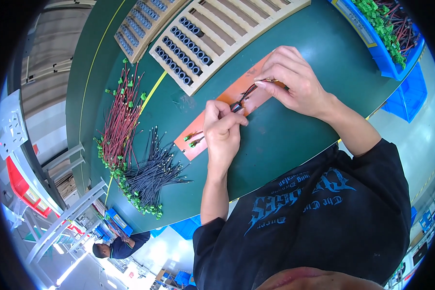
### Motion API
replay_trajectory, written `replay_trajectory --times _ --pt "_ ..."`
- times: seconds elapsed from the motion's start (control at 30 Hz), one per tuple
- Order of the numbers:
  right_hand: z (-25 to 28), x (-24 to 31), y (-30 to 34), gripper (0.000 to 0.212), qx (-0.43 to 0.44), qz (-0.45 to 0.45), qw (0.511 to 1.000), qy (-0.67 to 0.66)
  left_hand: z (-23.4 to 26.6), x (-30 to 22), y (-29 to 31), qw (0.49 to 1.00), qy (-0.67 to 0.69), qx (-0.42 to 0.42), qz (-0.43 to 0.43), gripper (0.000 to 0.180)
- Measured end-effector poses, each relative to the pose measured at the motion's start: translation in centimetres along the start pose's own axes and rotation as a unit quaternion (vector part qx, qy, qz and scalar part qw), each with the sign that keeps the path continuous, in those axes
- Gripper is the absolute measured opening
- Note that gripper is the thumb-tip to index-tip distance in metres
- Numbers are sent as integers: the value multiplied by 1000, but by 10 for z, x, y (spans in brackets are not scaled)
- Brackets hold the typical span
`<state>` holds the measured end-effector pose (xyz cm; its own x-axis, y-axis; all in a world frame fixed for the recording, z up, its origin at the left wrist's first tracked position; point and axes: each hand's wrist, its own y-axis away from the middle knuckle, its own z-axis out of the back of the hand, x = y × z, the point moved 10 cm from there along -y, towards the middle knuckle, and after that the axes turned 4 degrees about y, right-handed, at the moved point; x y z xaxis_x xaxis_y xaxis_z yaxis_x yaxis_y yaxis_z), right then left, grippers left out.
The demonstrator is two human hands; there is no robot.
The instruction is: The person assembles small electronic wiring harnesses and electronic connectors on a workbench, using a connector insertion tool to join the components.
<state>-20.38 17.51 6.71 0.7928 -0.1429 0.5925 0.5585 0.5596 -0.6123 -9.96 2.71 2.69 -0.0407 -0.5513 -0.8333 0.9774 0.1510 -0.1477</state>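
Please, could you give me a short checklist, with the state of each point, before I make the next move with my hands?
1. Left hand holds the black piece: ok, fingers closed on it.
2. Right hand pinches the wires: ok, between thumb and fingers.
3. Wires sit properly in the black piece: cannot tell, too small and partly covered.
4. Green plugs lie on the orange board: ok, two near its left end.
5. Red wires and black wires within sight: ok, piled left of the board.
6. Wooden tray filled: not ok, several rows hold no black rings.
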Motion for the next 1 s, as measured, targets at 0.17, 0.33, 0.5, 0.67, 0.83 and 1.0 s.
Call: replay_trajectory --times 0.17,0.33,0.5,0.67,0.83,1.0 --pt "-6 -23 5 12 20 -70 997 25 16 -4 -11 988 26 -94 123 23" --pt "-10 -33 6 14 46 -102 993 49 7 0 -10 995 -51 -5 85 36" --pt "-11 -40 8 15 64 -121 988 64 12 -8 -14 996 -25 -57 57 22" --pt "-12 -43 7 15 70 -122 989 46 23 2 -12 997 26 -20 66 20" --pt "-12 -42 9 15 67 -118 990 36 21 11 -15 996 33 16 78 15" --pt "-10 -32 8 14 57 -93 993 43 20 -5 -13 997 -75 -21 -29 14"
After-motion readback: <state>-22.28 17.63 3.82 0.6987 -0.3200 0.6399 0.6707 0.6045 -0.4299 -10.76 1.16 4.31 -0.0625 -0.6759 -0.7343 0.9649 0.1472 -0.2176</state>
